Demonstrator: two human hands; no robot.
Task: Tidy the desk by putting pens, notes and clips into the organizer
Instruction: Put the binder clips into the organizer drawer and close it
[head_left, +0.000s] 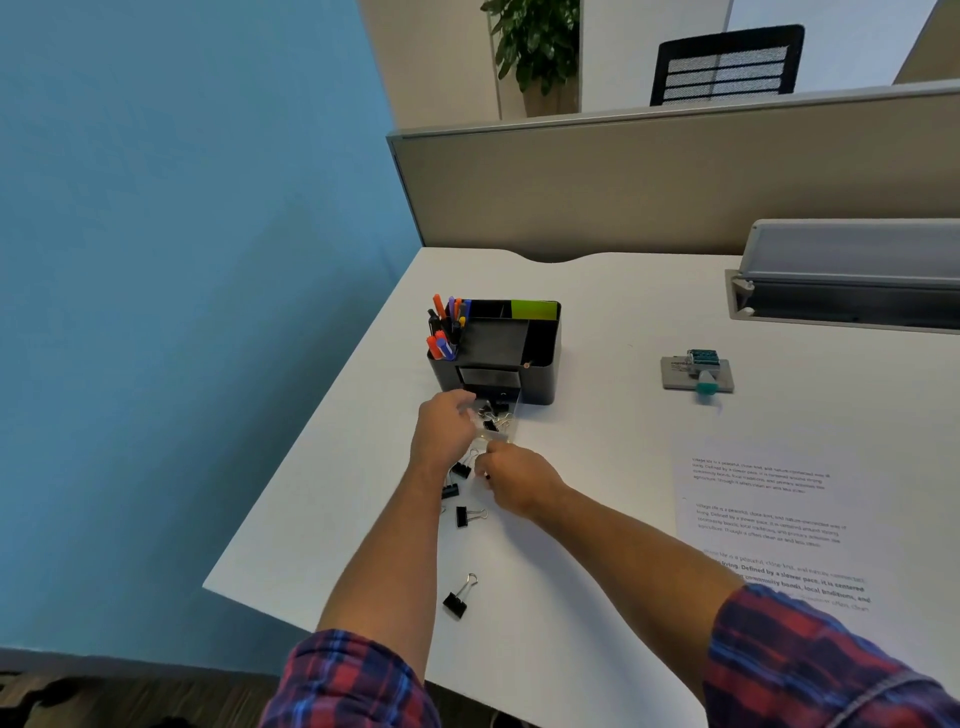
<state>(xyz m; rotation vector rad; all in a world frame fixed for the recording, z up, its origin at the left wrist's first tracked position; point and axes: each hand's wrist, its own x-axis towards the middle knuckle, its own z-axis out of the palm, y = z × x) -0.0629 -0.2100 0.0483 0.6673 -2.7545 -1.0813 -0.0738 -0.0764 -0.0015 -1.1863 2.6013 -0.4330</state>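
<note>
The black organizer (496, 353) stands near the tabletop's (597, 322) left edge, its clear drawer (493, 423) pulled out toward the person — clips inside. The left hand (441, 431) curls at the drawer's side; the right hand (511, 480) pinches something small at its front lip. Loose binder clips (460, 597) lie between the arms, with bare white surface around them and printed sheets (769, 519) well to the right.

Pens (445, 325) stand in the organizer's (540, 374) left compartment; binder clips (460, 597) lie before it.
</note>
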